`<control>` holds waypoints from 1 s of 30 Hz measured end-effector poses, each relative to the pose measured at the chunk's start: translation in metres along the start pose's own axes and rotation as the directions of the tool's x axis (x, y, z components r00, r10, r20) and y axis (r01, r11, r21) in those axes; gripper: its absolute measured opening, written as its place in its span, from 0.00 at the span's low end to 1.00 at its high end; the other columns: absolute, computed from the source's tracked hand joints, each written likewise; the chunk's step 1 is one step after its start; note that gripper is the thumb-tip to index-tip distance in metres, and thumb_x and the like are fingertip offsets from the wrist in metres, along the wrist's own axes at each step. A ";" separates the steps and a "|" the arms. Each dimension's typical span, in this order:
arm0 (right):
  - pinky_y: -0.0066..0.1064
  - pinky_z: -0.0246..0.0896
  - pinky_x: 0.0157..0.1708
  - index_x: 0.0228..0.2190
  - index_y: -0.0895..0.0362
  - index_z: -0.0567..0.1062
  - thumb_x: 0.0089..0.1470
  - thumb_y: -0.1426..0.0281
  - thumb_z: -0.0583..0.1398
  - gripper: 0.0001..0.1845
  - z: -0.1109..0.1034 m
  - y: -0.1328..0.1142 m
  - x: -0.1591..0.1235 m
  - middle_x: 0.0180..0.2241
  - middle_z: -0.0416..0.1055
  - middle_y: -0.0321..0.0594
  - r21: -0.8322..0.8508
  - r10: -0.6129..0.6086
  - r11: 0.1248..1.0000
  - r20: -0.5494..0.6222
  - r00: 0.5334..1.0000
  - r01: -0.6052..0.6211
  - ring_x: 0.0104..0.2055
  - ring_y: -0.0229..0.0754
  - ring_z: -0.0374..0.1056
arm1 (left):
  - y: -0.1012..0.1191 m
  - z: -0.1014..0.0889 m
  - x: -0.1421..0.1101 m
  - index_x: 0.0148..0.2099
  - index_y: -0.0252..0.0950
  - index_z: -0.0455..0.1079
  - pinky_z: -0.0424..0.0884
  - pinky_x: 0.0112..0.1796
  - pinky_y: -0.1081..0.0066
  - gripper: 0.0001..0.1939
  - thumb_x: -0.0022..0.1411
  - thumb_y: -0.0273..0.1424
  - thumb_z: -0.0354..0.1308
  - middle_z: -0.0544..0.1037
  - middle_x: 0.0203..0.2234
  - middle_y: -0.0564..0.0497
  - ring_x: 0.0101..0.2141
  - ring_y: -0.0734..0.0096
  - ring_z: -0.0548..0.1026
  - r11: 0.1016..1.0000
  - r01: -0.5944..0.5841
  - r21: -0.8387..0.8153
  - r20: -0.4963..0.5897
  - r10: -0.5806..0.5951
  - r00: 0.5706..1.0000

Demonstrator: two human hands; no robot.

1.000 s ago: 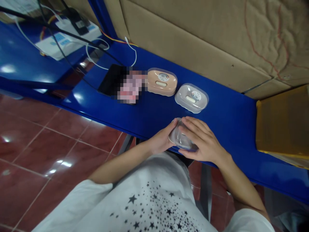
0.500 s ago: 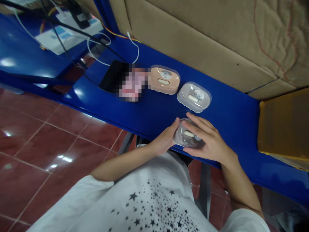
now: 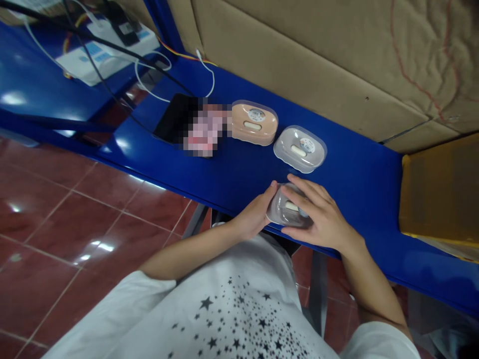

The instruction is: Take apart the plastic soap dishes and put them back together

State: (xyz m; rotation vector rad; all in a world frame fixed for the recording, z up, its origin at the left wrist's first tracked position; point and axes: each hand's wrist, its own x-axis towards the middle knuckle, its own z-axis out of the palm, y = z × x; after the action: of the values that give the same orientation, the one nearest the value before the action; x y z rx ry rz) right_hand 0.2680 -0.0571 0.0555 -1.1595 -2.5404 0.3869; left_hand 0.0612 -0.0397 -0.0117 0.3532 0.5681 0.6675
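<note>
At the near edge of the blue shelf, a grey soap box with a clear lid (image 3: 279, 212) sits between my hands. My left hand (image 3: 258, 212) is closed around its left side, thumb at the rim. Over its right part lies my right hand (image 3: 318, 212), fingers curved across the lid and gripping the side, hiding part of the label. A white oval piece shows on the lid. Just beyond, a whitish soap box (image 3: 290, 154) with a round sticker rests on the shelf. Left of that stands a peach soap box (image 3: 243, 129) of the same shape.
A black, partly blurred-out device (image 3: 177, 117) lies left of the boxes, with white cables near it. Further left is a white power strip (image 3: 84, 65). Brown cardboard (image 3: 299, 65) lines the back, and a taped yellow-brown carton (image 3: 439, 194) stands at right.
Almost nothing differs. The whole view has shifted very slightly, and both hands keep the same hold on the grey soap box.
</note>
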 end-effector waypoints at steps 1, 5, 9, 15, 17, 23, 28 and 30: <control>0.65 0.65 0.68 0.80 0.38 0.46 0.64 0.54 0.70 0.56 0.000 0.000 -0.001 0.79 0.56 0.48 -0.008 0.005 1.000 0.016 1.000 -0.005 0.76 0.66 0.60 | 0.000 -0.001 0.000 0.60 0.38 0.82 0.74 0.54 0.63 0.30 0.76 0.57 0.56 0.88 0.47 0.44 0.50 0.58 0.84 1.000 -0.003 -0.004 -0.001 0.003 1.000; 0.66 0.64 0.68 0.79 0.38 0.46 0.65 0.56 0.69 0.54 -0.003 0.004 -0.010 0.79 0.54 0.47 -0.052 0.059 0.997 0.065 0.996 -0.055 0.77 0.67 0.58 | 0.000 -0.001 0.001 0.61 0.38 0.80 0.74 0.58 0.57 0.30 0.76 0.55 0.56 0.86 0.52 0.41 0.56 0.53 0.82 1.000 -0.008 -0.016 0.036 0.009 0.999; 0.67 0.66 0.66 0.78 0.39 0.51 0.65 0.56 0.68 0.50 -0.011 0.021 -0.032 0.78 0.56 0.48 -0.118 0.152 0.983 0.078 0.985 -0.142 0.75 0.68 0.61 | 0.004 0.000 -0.002 0.64 0.39 0.78 0.75 0.59 0.49 0.26 0.73 0.49 0.65 0.81 0.61 0.36 0.62 0.44 0.78 1.000 -0.015 0.009 0.052 0.015 0.999; 0.72 0.63 0.65 0.76 0.45 0.58 0.64 0.47 0.66 0.47 -0.038 0.074 -0.068 0.76 0.60 0.55 -0.226 0.402 0.895 0.033 0.915 -0.385 0.74 0.73 0.62 | 0.008 0.004 -0.008 0.62 0.39 0.79 0.75 0.60 0.47 0.22 0.71 0.43 0.69 0.78 0.65 0.35 0.64 0.42 0.76 0.997 -0.012 0.072 0.070 0.007 0.998; 0.77 0.57 0.68 0.76 0.45 0.59 0.63 0.44 0.65 0.49 -0.048 0.087 -0.068 0.78 0.57 0.56 -0.275 0.445 0.859 -0.011 0.895 -0.431 0.76 0.77 0.57 | 0.008 0.003 -0.007 0.59 0.37 0.80 0.76 0.59 0.47 0.22 0.70 0.45 0.68 0.78 0.64 0.34 0.63 0.41 0.77 0.998 -0.018 0.066 0.076 0.013 0.997; 0.75 0.48 0.72 0.80 0.46 0.47 0.60 0.38 0.66 0.60 -0.044 0.084 0.001 0.81 0.46 0.59 -0.247 0.336 0.907 -0.066 0.939 -0.342 0.81 0.73 0.47 | 0.005 0.001 -0.004 0.54 0.36 0.80 0.77 0.57 0.48 0.21 0.72 0.48 0.66 0.81 0.60 0.35 0.60 0.44 0.79 0.998 -0.038 0.040 0.096 0.034 0.995; 0.77 0.51 0.70 0.80 0.50 0.46 0.61 0.47 0.69 0.60 -0.024 0.095 0.066 0.81 0.46 0.61 -0.197 0.362 0.919 0.071 0.930 -0.343 0.79 0.76 0.50 | 0.012 -0.002 -0.006 0.66 0.36 0.74 0.71 0.63 0.44 0.27 0.77 0.50 0.57 0.80 0.63 0.33 0.65 0.42 0.76 0.998 0.010 -0.054 0.071 -0.006 0.997; 0.74 0.58 0.69 0.79 0.51 0.50 0.59 0.51 0.70 0.59 -0.024 0.100 0.073 0.78 0.53 0.61 -0.150 0.388 0.917 0.103 0.916 -0.371 0.76 0.76 0.57 | 0.018 -0.004 -0.007 0.70 0.36 0.71 0.68 0.66 0.46 0.31 0.78 0.52 0.53 0.78 0.65 0.32 0.68 0.44 0.74 0.990 0.034 -0.135 0.067 -0.025 0.997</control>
State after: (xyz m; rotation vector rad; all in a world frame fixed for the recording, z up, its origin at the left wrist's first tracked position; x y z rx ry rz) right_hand 0.2999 0.0653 0.0528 -1.7413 -2.4693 0.4074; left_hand 0.0462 -0.0306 -0.0037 0.2371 0.4619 0.6598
